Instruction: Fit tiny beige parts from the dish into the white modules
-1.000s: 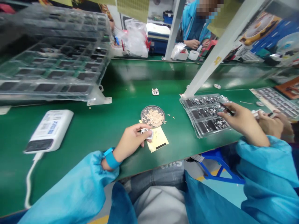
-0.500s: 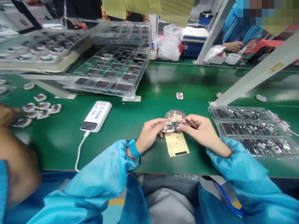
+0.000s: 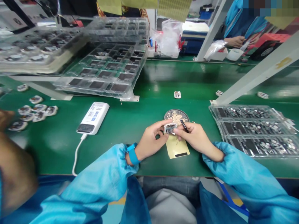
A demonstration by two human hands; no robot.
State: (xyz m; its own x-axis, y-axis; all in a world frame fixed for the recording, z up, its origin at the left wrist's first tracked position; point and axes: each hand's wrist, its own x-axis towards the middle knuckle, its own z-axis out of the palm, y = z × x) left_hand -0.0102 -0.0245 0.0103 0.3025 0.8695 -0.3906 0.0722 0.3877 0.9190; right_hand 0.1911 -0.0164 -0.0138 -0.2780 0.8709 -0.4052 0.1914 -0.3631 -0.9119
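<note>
My left hand (image 3: 149, 141) pinches a small white electronic part (image 3: 169, 128) above a yellow card (image 3: 177, 148) on the green table. My right hand (image 3: 195, 137) is closed round dark tweezers (image 3: 183, 125), and its fingertips touch the same part from the right. Just behind both hands lies a round dish (image 3: 176, 115) filled with tiny tan pieces. Both arms wear blue sleeves, and a blue band sits on my left wrist.
A clear tray (image 3: 254, 130) of small parts lies to the right. A white power bank (image 3: 93, 118) with a cable lies to the left, under tilted clear trays (image 3: 105, 73). Several small white parts (image 3: 35, 110) lie far left. Another person's arm (image 3: 14, 168) shows at left; one works at the back right (image 3: 235, 40).
My right hand came from the parts tray on the right to meet my left hand at the small part. The view swung left, and both hands settled nearer me over the yellow card.
</note>
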